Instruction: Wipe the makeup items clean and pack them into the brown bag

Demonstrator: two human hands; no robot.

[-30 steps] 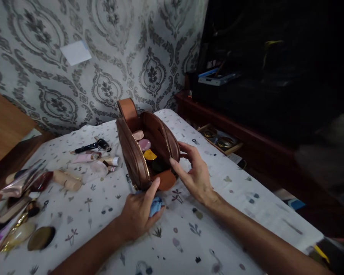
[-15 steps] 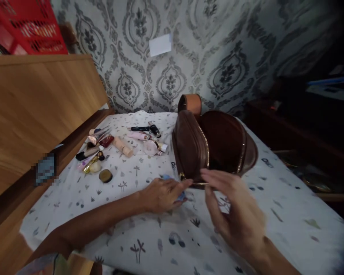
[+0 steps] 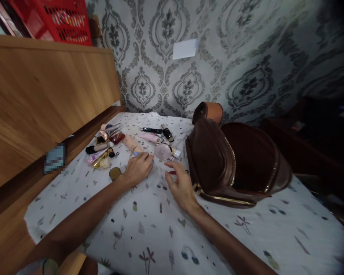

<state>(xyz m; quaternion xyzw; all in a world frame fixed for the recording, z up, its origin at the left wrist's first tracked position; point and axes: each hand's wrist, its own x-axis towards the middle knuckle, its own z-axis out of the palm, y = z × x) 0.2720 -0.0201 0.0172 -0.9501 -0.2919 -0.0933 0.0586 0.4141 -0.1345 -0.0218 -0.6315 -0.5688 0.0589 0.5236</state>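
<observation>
Gripping a bunched blue cloth (image 3: 152, 161), mostly hidden under folded fingers, in the left hand (image 3: 138, 168), well to the left of the open brown bag (image 3: 208, 156); holding the right hand (image 3: 180, 182) open and empty, thumb and fingers curved and apart, between that cloth and the bag's left side. Seen just beyond the right hand's fingertips, left of the bag: a round clear case (image 3: 163, 151), nearer to the right hand than to the left, with no evident long axis and no contact that can be made out. Lying beyond the left hand, farther left of the bag: a beige tube (image 3: 129, 142), slanting lengthwise from far left to near right, near end close to the knuckles. Pictured between case and bag, a white-capped tube (image 3: 176, 152); off the bag's far left side, a pink tube (image 3: 150, 137), a slim black tube (image 3: 151, 130) and a small black bottle (image 3: 167, 133). Scattered farthest left of the bag: a gold tube (image 3: 99, 159) and, just beside the left wrist, a round olive-brown item (image 3: 115, 173). Shown to the right of both hands, bag mouth gaping, with handle (image 3: 214, 112) raised at the far left corner. Spread beneath the bag, a printed white sheet (image 3: 160, 236); rising behind, a patterned wall (image 3: 186, 84).
</observation>
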